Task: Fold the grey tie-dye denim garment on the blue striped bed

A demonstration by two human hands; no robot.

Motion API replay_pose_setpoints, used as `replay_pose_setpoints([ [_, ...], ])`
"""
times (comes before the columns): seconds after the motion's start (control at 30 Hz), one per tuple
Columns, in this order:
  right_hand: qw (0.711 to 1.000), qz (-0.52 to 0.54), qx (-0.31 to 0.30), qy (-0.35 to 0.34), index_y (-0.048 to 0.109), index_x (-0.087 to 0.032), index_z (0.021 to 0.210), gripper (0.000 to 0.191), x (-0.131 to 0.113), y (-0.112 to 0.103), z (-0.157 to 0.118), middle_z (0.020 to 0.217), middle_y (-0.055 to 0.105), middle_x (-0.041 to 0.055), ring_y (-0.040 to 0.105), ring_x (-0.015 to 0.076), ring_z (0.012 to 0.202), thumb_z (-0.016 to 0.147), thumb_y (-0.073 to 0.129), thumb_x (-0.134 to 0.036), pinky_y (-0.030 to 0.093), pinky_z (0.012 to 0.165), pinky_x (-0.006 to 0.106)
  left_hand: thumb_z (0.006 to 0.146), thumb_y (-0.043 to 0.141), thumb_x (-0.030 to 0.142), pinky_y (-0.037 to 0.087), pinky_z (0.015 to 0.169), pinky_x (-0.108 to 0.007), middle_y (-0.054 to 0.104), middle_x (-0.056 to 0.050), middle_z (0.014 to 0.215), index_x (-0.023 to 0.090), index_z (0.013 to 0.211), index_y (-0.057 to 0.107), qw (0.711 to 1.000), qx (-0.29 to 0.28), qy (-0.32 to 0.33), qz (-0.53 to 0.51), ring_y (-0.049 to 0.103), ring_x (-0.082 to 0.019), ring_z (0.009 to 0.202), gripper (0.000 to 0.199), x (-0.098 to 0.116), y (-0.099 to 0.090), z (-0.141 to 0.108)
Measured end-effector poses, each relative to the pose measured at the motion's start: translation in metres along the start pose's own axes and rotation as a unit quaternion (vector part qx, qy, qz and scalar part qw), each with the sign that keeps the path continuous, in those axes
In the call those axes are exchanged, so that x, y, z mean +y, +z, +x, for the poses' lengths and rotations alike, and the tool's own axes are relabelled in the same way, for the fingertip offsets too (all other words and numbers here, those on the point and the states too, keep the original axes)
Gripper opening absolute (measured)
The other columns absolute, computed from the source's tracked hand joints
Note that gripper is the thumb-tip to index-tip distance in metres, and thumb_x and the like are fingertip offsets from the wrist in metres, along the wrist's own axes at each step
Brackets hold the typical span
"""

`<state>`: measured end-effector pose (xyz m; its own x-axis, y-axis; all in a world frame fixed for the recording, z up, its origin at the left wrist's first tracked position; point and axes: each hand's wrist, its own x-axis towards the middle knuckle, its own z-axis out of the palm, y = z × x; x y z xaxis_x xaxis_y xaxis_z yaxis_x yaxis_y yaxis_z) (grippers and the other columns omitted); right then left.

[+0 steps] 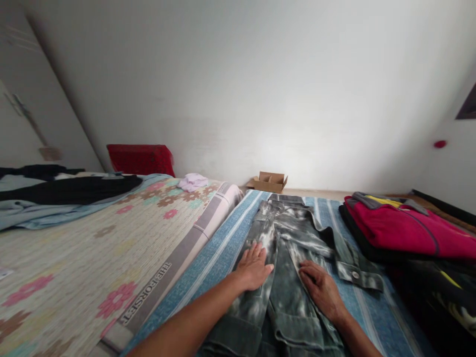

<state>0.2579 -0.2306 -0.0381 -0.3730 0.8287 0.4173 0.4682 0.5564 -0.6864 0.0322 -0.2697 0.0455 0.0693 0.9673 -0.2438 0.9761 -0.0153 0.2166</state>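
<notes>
Fingers of the left hand [254, 269] and right hand [320, 287] lie spread, flat on the grey denim jacket [286, 258], gripping nothing; it lies on the blue striped sheet [219, 258], one sleeve still out, folding seemingly barely begun; folded red clothes [401, 225] sit just beside.

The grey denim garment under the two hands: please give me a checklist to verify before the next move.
1. Left hand flat on the grey denim garment: ok.
2. Right hand flat on it, fingers open: ok.
3. Garment fully on the blue striped sheet: ok.
4. Cuffed sleeve tucked in: not ok, it sticks out to the right.
5. Sleeve apart from the red folded pile: ok.
6. Fabric smooth near the bottom edge: cannot tell.
</notes>
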Motion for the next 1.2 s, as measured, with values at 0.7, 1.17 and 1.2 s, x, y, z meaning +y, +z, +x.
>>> replay_pose_setpoints([
  [0.7,1.0,-0.001,0.003,-0.01,0.072,-0.02,0.082,0.032,-0.003,-0.001,0.006,0.102,0.069,0.0068,0.06,0.0218,0.101,0.085,0.045,-0.037,0.042,0.095,0.037,0.09,0.021,0.054,0.013,0.113,-0.046,0.009,-0.014,0.154,0.008,0.146,0.023,1.0,-0.012,0.01,-0.003,0.005,-0.024,0.142,0.073,0.013,0.01,-0.076],
  [1.17,0.996,-0.091,0.023,-0.004,0.07,-0.02,0.081,0.026,-0.008,-0.004,0.011,0.092,0.069,0.0034,0.062,0.0173,0.088,0.085,0.045,-0.027,0.047,0.083,0.028,0.09,0.021,0.049,0.013,0.115,-0.045,0.015,-0.011,0.153,0.007,0.146,0.026,0.998,0.038,-0.003,0.057,0.009,-0.023,0.142,0.07,0.011,0.036,-0.077],
  [1.2,0.993,-0.111,0.034,0.007,0.07,-0.02,0.084,0.026,-0.008,-0.008,0.011,0.093,0.068,0.0044,0.062,0.018,0.089,0.085,0.045,-0.026,0.046,0.084,0.029,0.09,0.022,0.049,0.013,0.115,-0.045,0.016,-0.011,0.153,0.007,0.146,0.026,0.998,0.039,-0.002,0.056,0.01,-0.024,0.142,0.069,0.011,0.036,-0.077],
])
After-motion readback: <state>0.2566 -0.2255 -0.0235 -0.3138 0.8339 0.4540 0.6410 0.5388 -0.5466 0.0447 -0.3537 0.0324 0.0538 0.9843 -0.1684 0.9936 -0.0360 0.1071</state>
